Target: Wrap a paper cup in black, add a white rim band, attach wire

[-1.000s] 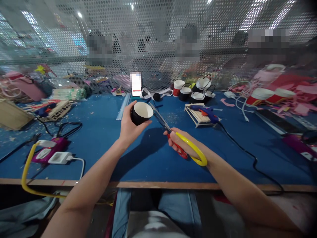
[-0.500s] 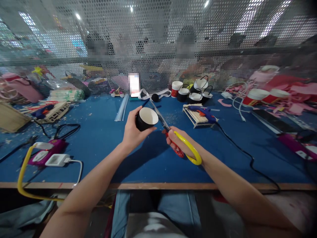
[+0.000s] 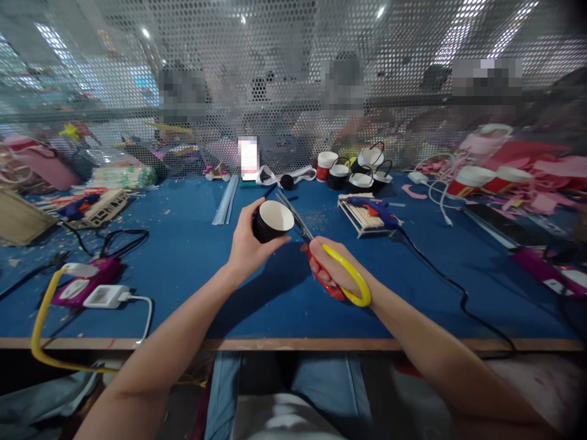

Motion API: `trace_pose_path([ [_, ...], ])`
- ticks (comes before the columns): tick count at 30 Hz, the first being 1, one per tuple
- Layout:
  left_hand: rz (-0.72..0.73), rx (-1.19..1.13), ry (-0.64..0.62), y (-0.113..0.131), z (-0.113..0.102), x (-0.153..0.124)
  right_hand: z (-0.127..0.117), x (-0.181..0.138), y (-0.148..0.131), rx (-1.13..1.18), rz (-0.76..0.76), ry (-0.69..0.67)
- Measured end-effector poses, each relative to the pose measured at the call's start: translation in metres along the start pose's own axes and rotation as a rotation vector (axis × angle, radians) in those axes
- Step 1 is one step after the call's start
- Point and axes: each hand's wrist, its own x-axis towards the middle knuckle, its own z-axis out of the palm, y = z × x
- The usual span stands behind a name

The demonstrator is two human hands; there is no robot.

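My left hand (image 3: 247, 247) is closed around a black paper cup (image 3: 272, 221) with a white inside, held tilted above the blue table (image 3: 183, 293). My right hand (image 3: 331, 267) grips a pair of scissors (image 3: 321, 253) with a yellow and a red handle loop. The steel blades point up and left, and they pass right beside the cup's rim on its right side.
A blue glue gun (image 3: 373, 208) lies on a wooden stick frame, its black cable trailing to the table's front right. Several black and red cups (image 3: 355, 171) stand at the back. A power strip (image 3: 92, 287) and yellow cable lie at the left. A perforated screen closes the back.
My left hand carried the cup slightly right and closer to the scissor blades. My right hand with the scissors shifted a little left; the blades now sit against the cup's rim.
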Motion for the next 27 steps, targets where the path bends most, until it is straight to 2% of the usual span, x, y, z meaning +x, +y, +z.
trace_pose_path([
  [5, -0.197, -0.267, -0.045, -0.023, 0.002, 0.004, -0.008, 0.005, 0.002, -0.072, 0.034, 0.074],
  [8, -0.265, -0.331, -0.058, -0.035, 0.004, 0.006, -0.009, 0.01, 0.007, -0.136, 0.014, 0.071],
  [14, -0.182, -0.312, -0.082, -0.028, 0.005, 0.005, -0.004, 0.011, 0.013, -0.15, -0.075, 0.045],
  [27, -0.093, -0.234, -0.016, -0.013, 0.005, 0.002, -0.004, 0.005, 0.005, -0.121, -0.069, -0.008],
])
